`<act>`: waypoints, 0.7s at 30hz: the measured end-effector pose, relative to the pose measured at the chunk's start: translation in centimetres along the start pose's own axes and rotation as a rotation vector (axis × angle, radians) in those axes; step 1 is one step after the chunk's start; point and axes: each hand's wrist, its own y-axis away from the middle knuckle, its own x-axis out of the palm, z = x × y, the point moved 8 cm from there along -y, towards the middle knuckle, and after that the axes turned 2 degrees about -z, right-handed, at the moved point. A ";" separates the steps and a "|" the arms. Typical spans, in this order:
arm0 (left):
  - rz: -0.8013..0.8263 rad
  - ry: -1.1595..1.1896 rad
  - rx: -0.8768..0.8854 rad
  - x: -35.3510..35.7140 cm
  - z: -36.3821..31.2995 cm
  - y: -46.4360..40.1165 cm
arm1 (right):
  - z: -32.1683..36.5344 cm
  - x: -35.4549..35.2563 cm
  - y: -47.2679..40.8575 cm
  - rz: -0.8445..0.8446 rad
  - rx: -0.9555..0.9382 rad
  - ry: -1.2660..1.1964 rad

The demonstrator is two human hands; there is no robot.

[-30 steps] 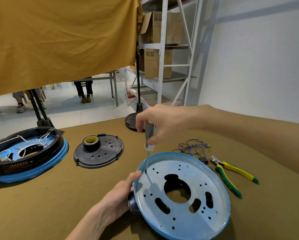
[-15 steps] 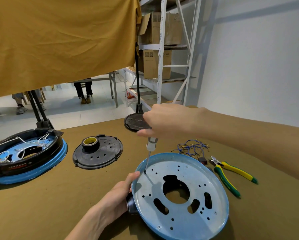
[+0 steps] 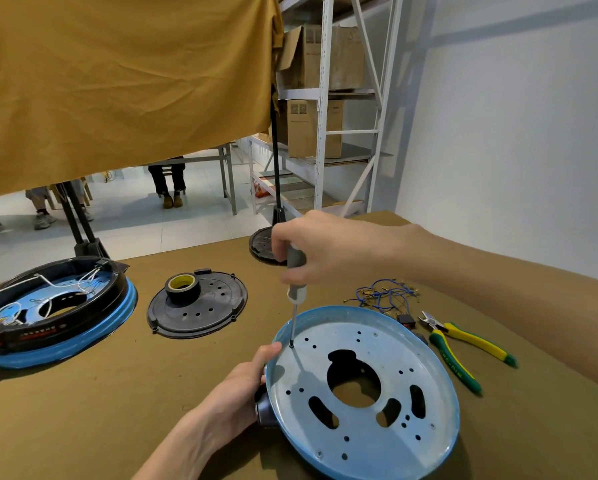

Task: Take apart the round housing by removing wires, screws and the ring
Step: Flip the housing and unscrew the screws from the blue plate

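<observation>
The round housing (image 3: 363, 386), a pale blue metal pan with holes, sits tilted at the near right of the worktop (image 3: 83, 410). The left hand (image 3: 235, 389) grips its near-left rim with the thumb over the edge, fingers curled underneath. The right hand (image 3: 311, 251) is wrapped around the grey handle of a screwdriver (image 3: 295, 289), whose tip stands upright in a screw (image 3: 292, 345) just inside the rim, close to the left thumb. The main risk, as I judge it, is the tip slipping out of the screw head under pressure: it could skid across the metal toward the thumb, or round off the head. The tilted pan could also rock if the left grip loosens. Pliers (image 3: 460, 344) and loose blue wires (image 3: 384, 294) lie to the right; a second housing (image 3: 55, 320) sits far left.
</observation>
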 end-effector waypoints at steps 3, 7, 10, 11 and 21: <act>0.005 -0.001 -0.005 0.0 0.0 0.0 | 0.3 0.3 0.4 0.109 -0.037 -0.205; 0.009 0.001 -0.008 0.2 0.0 0.2 | 0.4 0.1 0.5 -0.079 0.022 0.104; 0.006 0.004 -0.016 0.2 -0.1 0.3 | 0.3 0.3 0.0 -0.076 0.039 0.196; 0.006 0.001 -0.017 0.3 -0.1 0.3 | 0.1 0.4 0.0 -0.022 0.031 0.068; 0.014 -0.002 -0.014 0.5 -0.1 0.5 | -0.6 0.2 -1.3 0.013 0.066 0.263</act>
